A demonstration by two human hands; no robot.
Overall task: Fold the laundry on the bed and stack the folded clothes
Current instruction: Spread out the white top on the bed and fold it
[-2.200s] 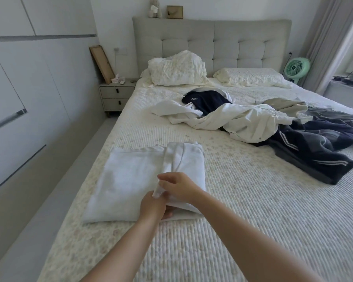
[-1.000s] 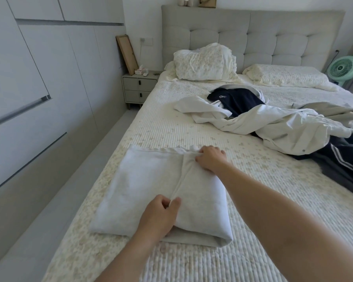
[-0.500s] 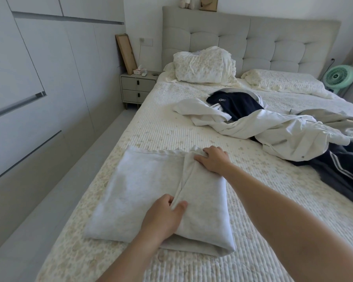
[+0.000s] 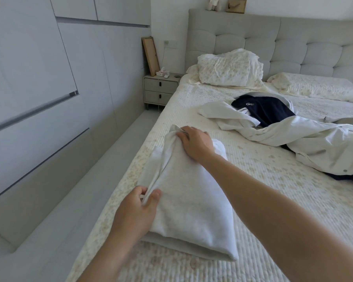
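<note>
While both forearms reach over the quilted cream bedspread point(image 4: 253, 180), the scene reads:
Left hand point(image 4: 137, 212): low at the near end of the folded white cotton garment point(image 4: 188, 200), thumb and fingers pinching a gathered fold.
Right hand point(image 4: 196, 143): arm stretched across the garment, fingers curled, gripping its bunched far end.
Garment: flat on the bedspread's left edge.
Unfolded pile: white crumpled clothing point(image 4: 293, 139) and a navy top point(image 4: 263, 110), beyond the garment to its right.
</note>
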